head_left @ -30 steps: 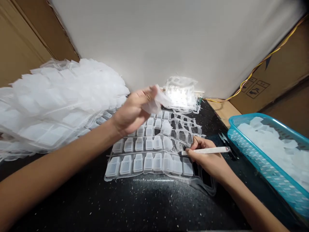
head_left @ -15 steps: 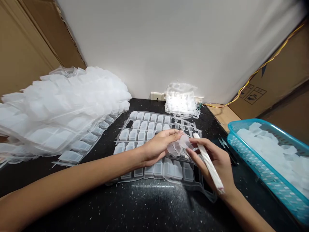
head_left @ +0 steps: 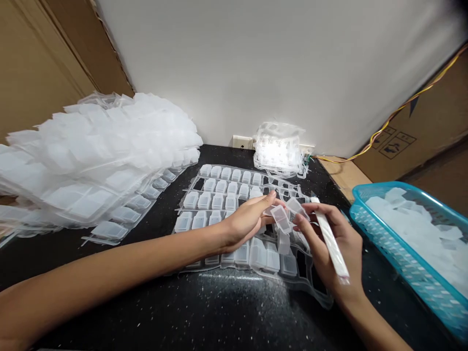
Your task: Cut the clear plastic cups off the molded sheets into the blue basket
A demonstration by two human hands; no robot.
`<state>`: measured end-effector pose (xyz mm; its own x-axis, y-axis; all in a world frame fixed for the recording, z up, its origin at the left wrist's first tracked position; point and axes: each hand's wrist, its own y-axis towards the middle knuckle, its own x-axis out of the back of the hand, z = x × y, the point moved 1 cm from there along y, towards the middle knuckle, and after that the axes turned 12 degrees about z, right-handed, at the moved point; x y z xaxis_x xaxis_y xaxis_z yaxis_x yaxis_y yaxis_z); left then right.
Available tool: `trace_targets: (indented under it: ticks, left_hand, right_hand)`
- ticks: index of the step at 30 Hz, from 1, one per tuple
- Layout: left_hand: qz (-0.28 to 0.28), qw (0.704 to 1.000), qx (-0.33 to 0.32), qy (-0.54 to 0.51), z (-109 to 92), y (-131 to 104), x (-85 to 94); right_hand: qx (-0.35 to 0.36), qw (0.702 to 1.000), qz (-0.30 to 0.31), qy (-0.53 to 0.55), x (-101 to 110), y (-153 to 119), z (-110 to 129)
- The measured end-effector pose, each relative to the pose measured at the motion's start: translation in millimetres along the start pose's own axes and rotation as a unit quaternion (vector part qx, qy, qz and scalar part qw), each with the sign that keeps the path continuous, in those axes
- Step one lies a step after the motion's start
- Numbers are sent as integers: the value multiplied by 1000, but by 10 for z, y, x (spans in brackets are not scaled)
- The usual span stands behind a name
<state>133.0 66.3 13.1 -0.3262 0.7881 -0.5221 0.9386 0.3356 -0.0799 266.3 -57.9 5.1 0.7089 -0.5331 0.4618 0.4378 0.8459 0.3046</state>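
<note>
My right hand (head_left: pixel 338 243) is closed around a slim knife (head_left: pixel 332 243) whose handle is wrapped in white; a small dark tip shows at its upper end. Its thumb and fingertips also pinch clear plastic pieces (head_left: pixel 298 208). My left hand (head_left: pixel 248 219) is closed on a loose bunch of small frosted plastic pieces (head_left: pixel 281 218), its thumb pointing up and its fingers partly hidden. Below both hands lies a stack of moulded plastic sheets (head_left: pixel 199 219) with rows of the same frosted pieces; several openings show at its right side.
A large heap of plastic sheets (head_left: pixel 109 146) stands at the left. A blue basket (head_left: pixel 405 263) of loose frosted pieces (head_left: pixel 420 224) is at the right. Bare plastic frames (head_left: pixel 280 151) are stacked by the wall socket (head_left: pixel 242 142). Yellow twisted wire (head_left: pixel 395 114) runs past cardboard boxes (head_left: pixel 413 136).
The plastic pieces between my hands have spread apart and tilted, with one hanging lower. My right hand and the knife have shifted slightly right; the whole view has shifted a little too.
</note>
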Motion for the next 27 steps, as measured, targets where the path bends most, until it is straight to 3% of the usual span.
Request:
trace_targets:
  ticks: [5, 11, 20, 23, 27]
  left_hand:
    - [-21, 1000, 9, -20, -4, -1, -7]
    - [15, 1000, 5, -8, -14, -7, 3]
    - [67, 997, 31, -20, -8, -15, -26]
    - [94, 995, 29, -25, 12, -14, -31]
    - [83, 995, 35, -34, 23, -23, -31]
  right_hand:
    - [0, 1000, 0, 19, -17, 4, 18]
    - [-2, 1000, 18, 17, -42, 2, 43]
    - [-19, 998, -24, 48, -2, 52, 40]
    - [-17, 999, -7, 36, 2, 55, 23]
    - [-12, 999, 26, 17, -5, 57, 17]
